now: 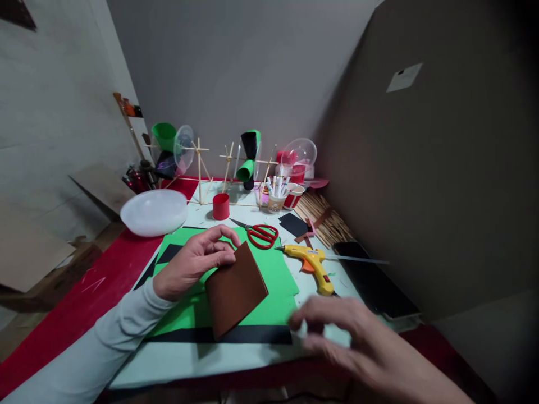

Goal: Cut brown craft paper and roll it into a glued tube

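Note:
A folded piece of brown paper [238,292] is tilted above the table, pinched at its upper left corner between the thumb and fingers of my left hand [196,257]. Beneath it lie bright green sheets [273,275] over black paper [261,334]. My right hand [345,336] is to the right of the brown paper, over the table's front, blurred by motion, its thumb and fingers apart with nothing visible between them. Beyond it rests a yellow glue gun [314,261] with a clear glue stick in its back. Red-handled scissors [263,235] lie on the green sheets' far edge.
Stick frames [200,174] carrying green and black cups [246,170] stand at the back. Nearby are a red paper ring [221,206], a cup of rolled papers [276,203], wooden sticks [330,221], a white plastic bowl [154,213] at left and a dark flat panel [379,280] at right.

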A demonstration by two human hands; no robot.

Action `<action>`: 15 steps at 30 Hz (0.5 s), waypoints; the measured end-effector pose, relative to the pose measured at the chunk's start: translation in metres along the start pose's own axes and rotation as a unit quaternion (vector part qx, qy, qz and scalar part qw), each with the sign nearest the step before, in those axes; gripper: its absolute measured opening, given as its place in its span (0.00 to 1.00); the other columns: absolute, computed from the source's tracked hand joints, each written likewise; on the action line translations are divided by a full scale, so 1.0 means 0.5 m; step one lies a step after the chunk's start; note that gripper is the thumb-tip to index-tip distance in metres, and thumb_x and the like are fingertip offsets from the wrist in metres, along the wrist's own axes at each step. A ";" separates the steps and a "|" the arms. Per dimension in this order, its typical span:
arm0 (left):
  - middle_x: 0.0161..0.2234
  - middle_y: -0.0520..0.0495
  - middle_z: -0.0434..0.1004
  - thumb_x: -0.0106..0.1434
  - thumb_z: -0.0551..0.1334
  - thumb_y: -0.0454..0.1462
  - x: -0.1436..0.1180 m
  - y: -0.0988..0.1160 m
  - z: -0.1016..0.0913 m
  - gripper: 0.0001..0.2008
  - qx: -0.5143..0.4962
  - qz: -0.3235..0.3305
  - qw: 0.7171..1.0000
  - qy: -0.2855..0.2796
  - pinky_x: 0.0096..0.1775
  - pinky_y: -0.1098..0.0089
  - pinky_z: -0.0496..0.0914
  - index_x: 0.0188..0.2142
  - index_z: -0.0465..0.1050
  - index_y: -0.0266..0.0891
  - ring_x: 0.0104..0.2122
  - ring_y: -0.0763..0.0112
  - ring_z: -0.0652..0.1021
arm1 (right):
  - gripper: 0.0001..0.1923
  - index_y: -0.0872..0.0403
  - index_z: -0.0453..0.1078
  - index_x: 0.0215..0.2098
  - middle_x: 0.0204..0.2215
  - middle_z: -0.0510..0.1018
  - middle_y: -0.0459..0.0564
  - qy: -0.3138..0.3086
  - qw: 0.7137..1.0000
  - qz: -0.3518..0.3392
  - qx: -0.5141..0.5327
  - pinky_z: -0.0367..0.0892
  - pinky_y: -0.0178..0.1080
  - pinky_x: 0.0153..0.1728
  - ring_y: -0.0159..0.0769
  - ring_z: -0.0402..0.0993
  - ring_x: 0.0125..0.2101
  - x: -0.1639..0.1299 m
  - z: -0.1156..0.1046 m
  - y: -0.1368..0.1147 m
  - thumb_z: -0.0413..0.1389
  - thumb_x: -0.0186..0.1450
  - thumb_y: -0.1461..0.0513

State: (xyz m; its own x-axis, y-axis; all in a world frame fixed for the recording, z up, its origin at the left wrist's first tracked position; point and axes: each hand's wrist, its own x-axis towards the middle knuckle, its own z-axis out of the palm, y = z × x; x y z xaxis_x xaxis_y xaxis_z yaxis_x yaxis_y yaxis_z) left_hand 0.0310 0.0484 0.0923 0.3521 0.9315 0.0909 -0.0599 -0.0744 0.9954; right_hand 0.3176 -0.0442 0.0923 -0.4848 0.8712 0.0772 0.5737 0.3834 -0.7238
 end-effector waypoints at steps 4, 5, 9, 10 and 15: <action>0.23 0.57 0.71 0.58 0.72 0.42 0.007 0.024 0.013 0.10 0.014 0.037 0.999 0.023 0.28 0.77 0.59 0.34 0.73 0.44 0.24 0.78 0.66 | 0.18 0.49 0.72 0.55 0.53 0.78 0.51 0.024 0.959 -0.054 0.276 0.71 0.37 0.47 0.36 0.76 0.48 0.171 0.000 -0.033 0.61 0.68 0.59; 0.24 0.57 0.71 0.58 0.72 0.42 0.010 0.027 0.013 0.10 0.017 0.048 0.998 0.036 0.28 0.77 0.60 0.34 0.73 0.44 0.25 0.78 0.67 | 0.19 0.50 0.71 0.55 0.53 0.77 0.51 0.004 0.940 -0.087 0.330 0.70 0.37 0.48 0.37 0.75 0.49 0.203 0.007 -0.033 0.62 0.66 0.59; 0.29 0.57 0.74 0.57 0.73 0.40 0.022 0.031 0.005 0.09 0.020 0.093 0.990 0.106 0.33 0.78 0.65 0.32 0.74 0.43 0.30 0.77 0.72 | 0.16 0.50 0.73 0.51 0.49 0.77 0.48 -0.038 0.893 -0.145 0.424 0.68 0.35 0.46 0.34 0.73 0.46 0.281 0.034 -0.021 0.63 0.65 0.59; 0.30 0.57 0.74 0.57 0.73 0.39 0.025 0.028 0.003 0.08 0.018 0.101 0.987 0.122 0.34 0.78 0.65 0.31 0.75 0.43 0.32 0.76 0.72 | 0.16 0.50 0.73 0.50 0.48 0.76 0.47 -0.039 0.891 -0.146 0.429 0.68 0.34 0.46 0.34 0.72 0.45 0.290 0.038 -0.017 0.64 0.65 0.60; 0.32 0.56 0.75 0.56 0.73 0.40 0.036 -0.004 0.003 0.08 -0.006 0.101 0.982 0.157 0.37 0.76 0.67 0.32 0.76 0.43 0.34 0.74 0.73 | 0.16 0.50 0.74 0.47 0.45 0.74 0.45 -0.042 0.883 -0.133 0.449 0.66 0.33 0.46 0.32 0.70 0.45 0.309 0.054 0.008 0.68 0.62 0.60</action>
State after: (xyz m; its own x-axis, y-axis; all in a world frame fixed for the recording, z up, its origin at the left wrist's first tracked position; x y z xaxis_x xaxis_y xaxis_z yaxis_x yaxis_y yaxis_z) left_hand 0.0391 0.0650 0.0920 0.0265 0.9620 0.2719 -0.1116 -0.2674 0.9571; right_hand 0.2272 0.0835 0.0831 -0.5921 0.7472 0.3018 -0.3040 0.1397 -0.9424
